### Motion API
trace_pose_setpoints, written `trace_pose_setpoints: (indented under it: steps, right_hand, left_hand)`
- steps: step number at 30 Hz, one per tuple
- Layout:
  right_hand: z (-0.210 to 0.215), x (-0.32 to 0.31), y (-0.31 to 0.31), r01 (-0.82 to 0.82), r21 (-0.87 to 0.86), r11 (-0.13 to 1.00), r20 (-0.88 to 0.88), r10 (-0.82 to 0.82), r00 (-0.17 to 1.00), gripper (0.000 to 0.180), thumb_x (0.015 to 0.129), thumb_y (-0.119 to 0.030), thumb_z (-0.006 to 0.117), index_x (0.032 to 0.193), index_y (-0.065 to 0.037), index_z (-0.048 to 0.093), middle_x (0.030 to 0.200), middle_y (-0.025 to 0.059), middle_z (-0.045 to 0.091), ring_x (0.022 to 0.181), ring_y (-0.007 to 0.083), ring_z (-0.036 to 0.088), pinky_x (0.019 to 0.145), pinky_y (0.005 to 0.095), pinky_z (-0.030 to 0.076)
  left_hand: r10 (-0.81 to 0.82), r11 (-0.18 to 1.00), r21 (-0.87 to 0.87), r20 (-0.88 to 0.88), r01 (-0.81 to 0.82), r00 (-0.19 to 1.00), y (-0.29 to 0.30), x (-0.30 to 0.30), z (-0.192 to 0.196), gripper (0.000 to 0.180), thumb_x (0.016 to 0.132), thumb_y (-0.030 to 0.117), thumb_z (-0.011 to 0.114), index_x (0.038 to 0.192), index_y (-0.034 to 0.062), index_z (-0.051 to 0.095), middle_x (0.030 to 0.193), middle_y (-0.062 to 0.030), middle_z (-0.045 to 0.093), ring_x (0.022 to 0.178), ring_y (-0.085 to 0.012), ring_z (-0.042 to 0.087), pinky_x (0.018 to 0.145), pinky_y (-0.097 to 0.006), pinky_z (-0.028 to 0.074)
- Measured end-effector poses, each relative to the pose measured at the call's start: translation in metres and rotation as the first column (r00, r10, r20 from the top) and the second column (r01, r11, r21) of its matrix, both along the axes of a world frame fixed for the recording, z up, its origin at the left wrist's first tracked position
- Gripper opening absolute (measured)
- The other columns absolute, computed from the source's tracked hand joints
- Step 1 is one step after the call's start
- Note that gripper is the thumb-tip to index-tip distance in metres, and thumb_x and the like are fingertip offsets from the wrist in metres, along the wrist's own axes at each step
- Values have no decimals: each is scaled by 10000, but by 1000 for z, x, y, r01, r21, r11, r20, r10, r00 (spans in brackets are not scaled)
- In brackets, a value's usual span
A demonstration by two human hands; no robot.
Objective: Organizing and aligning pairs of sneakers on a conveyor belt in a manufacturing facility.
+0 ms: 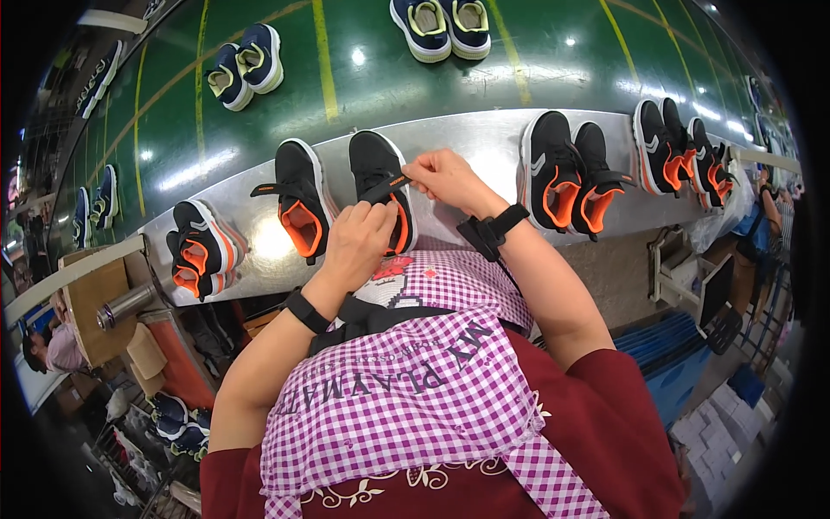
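A pair of black shoes with orange lining lies on the steel shelf point(484, 143) in front of me. My right hand point(445, 180) pinches the black strap point(383, 186) of the right-hand shoe point(377, 164). My left hand point(359, 242) rests on that same shoe's opening and covers part of it. The other shoe of the pair point(298, 199) sits just to the left, strap hanging loose. Both wrists wear black bands.
More black-and-orange pairs lie on the shelf at left point(203, 251), right point(566, 177) and far right point(679, 156). Navy shoes with yellow lining point(246, 65) ride the green conveyor point(363, 52) behind. A cardboard box point(99, 303) stands at left, blue stacks point(670, 355) at lower right.
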State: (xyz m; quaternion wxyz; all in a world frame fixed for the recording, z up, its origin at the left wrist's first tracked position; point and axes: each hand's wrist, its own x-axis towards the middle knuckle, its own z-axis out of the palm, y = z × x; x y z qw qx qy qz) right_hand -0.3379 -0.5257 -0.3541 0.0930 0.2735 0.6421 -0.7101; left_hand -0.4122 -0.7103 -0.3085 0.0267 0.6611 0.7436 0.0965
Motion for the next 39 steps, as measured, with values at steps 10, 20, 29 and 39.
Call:
trace_pose_setpoints:
  steps: [10, 20, 29, 39]
  right_hand:
    - [-26, 22, -23, 194, -227, 954, 28, -193, 981, 297, 918, -264, 552, 741, -30, 597, 598, -20, 520, 501, 52, 452, 466, 203, 384]
    - [-35, 32, -30, 65, 143, 988, -81, -54, 995, 338, 887, -260, 543, 763, 42, 632, 611, 126, 626, 539, 169, 619, 543, 289, 481]
    - [-35, 33, -41, -57, -135, 989, 105, 71, 992, 538, 961, -407, 377, 799, 60, 590, 663, 158, 639, 567, 242, 655, 489, 327, 518]
    - [-38, 46, -38, 108, 182, 977, -16, -107, 994, 379, 930, -325, 423, 890, 0, 613, 834, 234, 628, 810, 398, 607, 723, 440, 480]
  left_hand:
    - [22, 998, -60, -1, -22, 1000, 5, -1, 6, 397, 680, 55, 556, 1074, 10, 573, 798, -61, 483, 760, -225, 504, 656, -332, 417]
    - [-5, 999, -48, -57, 2, 998, 7, -1, 6, 388, 669, 38, 564, 1056, 20, 585, 791, -57, 495, 767, -230, 519, 667, -343, 430]
    - [101, 991, -104, 117, -89, 988, 18, -7, 10, 355, 705, 0, 601, 1045, 101, 612, 871, -60, 537, 826, -246, 555, 653, -348, 465]
    - [-88, 989, -124, -21, 85, 996, 30, -22, -9, 288, 634, 52, 650, 910, 138, 655, 811, -61, 465, 782, -233, 486, 624, -344, 450]
